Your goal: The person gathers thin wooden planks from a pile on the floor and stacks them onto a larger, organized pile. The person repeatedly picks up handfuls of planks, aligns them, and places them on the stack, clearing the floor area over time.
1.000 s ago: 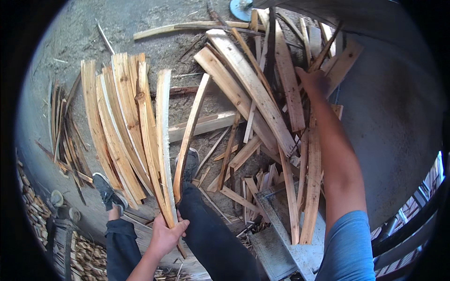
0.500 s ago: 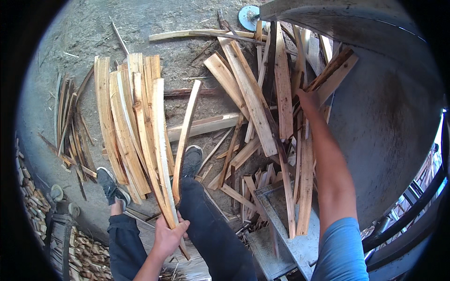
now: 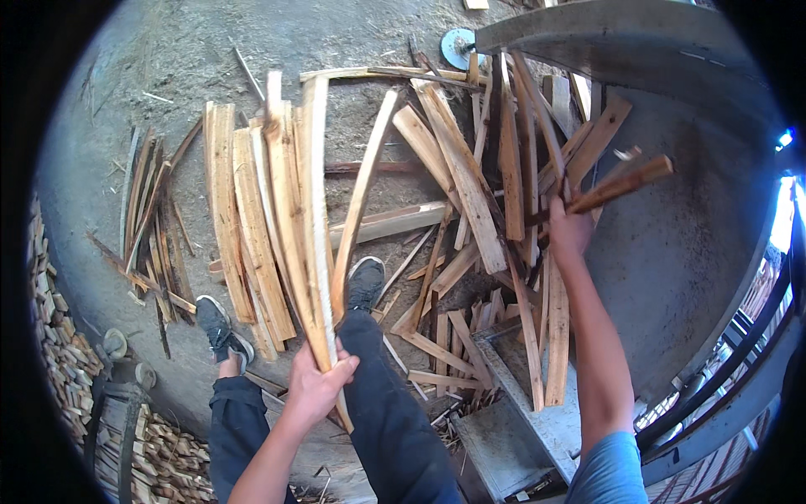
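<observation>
My left hand (image 3: 317,382), low in the middle, is closed round the near ends of long pale wooden slats (image 3: 319,210). They fan upward in front of my legs; how many lie in the grip I cannot tell. Over at the right, my right hand (image 3: 568,231) grips a dark, bark-edged wood strip (image 3: 625,186) that points up and right. Its fingers are partly hidden. Around that hand leans a jumbled heap of wooden slats (image 3: 462,181), some crossing one another. More cut slats (image 3: 222,210) lie just left of the held ones.
A large grey metal housing (image 3: 688,252) curves along the right side. Below the heap stands a metal box-like frame (image 3: 504,454). Thin bark strips (image 3: 151,227) lie on the ground at left, and stacked wood pieces (image 3: 59,361) fill the lower left. A beam (image 3: 395,220) lies beyond my foot.
My right hand has drawn the bark-edged strip down and rightward, and it now tilts flatter. The slats in my left hand have shifted up and slightly right. The whole view has also moved.
</observation>
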Demonstrator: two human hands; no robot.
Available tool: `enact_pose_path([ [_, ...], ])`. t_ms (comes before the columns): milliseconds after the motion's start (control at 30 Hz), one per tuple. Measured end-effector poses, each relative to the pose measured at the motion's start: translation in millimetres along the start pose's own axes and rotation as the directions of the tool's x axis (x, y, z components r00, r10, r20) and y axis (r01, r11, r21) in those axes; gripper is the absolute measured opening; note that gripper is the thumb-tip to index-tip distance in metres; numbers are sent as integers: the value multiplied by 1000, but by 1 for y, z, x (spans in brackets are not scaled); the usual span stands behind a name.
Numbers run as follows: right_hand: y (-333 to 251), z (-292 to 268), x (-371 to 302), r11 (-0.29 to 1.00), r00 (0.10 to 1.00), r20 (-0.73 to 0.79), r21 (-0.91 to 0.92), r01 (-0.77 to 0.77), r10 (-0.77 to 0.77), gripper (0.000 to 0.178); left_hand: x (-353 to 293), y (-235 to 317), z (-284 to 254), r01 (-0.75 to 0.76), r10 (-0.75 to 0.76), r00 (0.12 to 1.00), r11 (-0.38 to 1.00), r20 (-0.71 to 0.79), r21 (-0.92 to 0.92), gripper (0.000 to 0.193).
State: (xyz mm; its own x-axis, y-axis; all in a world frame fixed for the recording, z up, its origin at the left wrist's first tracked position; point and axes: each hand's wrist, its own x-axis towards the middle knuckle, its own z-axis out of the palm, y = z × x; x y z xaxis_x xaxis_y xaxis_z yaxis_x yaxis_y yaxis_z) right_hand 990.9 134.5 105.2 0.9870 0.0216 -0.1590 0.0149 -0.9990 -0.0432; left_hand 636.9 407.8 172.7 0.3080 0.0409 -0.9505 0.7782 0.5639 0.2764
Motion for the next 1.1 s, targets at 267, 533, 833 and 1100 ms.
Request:
enact_pose_path([
  [267, -121, -108, -83, 959, 982, 64, 235, 159, -179, 20, 24, 56, 5, -206, 179, 973, 958, 147, 198, 45],
  [533, -317, -31, -166, 680, 788, 559, 684, -262, -259, 19, 27, 65, -58, -240, 282, 933, 950, 224, -199, 84],
  [833, -475, 114, -310, 483, 710, 599, 777, -404, -370, 50, 28, 55, -263, -263, 270, 939, 963, -214, 59, 40],
  [1100, -353, 128, -295, 745, 731, 486, 666, 45, -478, 77, 83, -14, -427, -218, 585, 662, 748, -468, 626, 73],
])
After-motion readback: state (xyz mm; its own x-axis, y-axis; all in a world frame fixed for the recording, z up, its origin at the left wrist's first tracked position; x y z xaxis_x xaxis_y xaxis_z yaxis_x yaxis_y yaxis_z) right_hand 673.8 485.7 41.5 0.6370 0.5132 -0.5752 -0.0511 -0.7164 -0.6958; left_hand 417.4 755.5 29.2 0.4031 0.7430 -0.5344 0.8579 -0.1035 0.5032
